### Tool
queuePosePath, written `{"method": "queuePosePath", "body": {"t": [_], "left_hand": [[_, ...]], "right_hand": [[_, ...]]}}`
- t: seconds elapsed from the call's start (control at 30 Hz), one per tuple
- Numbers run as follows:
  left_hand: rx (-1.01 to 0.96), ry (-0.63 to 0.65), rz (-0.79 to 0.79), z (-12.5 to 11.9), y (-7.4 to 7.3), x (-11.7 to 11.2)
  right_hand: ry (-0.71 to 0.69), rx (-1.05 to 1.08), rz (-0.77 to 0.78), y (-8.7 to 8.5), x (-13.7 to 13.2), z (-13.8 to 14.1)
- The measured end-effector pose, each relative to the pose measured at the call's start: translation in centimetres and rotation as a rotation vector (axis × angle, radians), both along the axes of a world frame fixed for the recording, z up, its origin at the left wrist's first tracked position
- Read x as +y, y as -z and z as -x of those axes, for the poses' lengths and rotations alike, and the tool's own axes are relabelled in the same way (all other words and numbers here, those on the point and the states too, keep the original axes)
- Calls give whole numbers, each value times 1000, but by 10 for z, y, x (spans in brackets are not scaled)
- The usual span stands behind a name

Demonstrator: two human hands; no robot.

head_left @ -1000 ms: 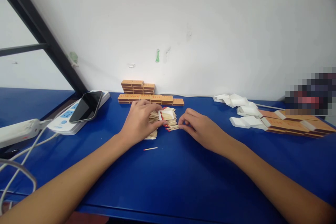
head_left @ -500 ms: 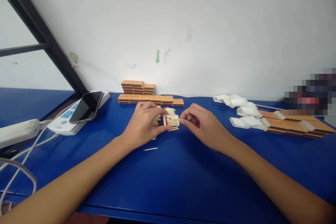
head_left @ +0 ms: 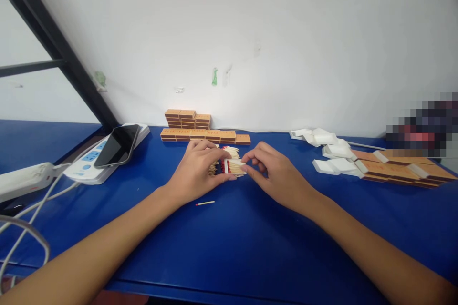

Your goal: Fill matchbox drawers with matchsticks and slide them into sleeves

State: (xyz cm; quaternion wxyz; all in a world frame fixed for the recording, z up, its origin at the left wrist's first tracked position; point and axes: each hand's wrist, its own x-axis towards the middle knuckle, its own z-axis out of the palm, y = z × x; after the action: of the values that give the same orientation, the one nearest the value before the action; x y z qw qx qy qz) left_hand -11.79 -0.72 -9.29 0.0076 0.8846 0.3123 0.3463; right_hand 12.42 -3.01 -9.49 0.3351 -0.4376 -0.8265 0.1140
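A small white matchbox tray (head_left: 225, 167) filled with red-tipped matches (head_left: 234, 168) is held low over the blue table. My left hand (head_left: 195, 167) grips it from the left, thumb along the near side and fingers over the far side. At its right end, my right hand (head_left: 277, 171) has thumb and index finger closed on the tray's end by the match ends; the other fingers are curled. Just behind the tray lies a pile of loose matches (head_left: 232, 150), partly covered by my left hand. One single match (head_left: 205, 203) rests nearer to me.
Closed orange matchboxes (head_left: 198, 134) stand in rows and a stack by the wall. To the right are empty white trays (head_left: 336, 151) and orange matchbox sleeves (head_left: 397, 171). A phone (head_left: 118, 145) lies on a power strip (head_left: 84, 171) at left, with white cables.
The tray has shifted slightly down and tilted, showing more of the pile behind it. My right fingertips have moved a little left and down against its end.
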Motion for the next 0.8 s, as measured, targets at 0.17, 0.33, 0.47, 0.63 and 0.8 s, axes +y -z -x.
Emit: {"method": "queuePosePath", "body": {"t": [0.17, 0.33, 0.47, 0.63, 0.8], "left_hand": [[5, -81, 13, 4, 0, 5], [-25, -133, -12, 7, 1, 8], [-23, -124, -20, 7, 2, 8], [-30, -107, -29, 5, 2, 8], [-25, -110, -32, 5, 2, 9]], "right_hand": [[24, 11, -10, -2, 0, -1], [-28, -102, 65, 4, 3, -5], [-55, -151, 144, 10, 4, -5], [-67, -145, 182, 13, 4, -3], [-75, -161, 179, 8, 5, -7]]}}
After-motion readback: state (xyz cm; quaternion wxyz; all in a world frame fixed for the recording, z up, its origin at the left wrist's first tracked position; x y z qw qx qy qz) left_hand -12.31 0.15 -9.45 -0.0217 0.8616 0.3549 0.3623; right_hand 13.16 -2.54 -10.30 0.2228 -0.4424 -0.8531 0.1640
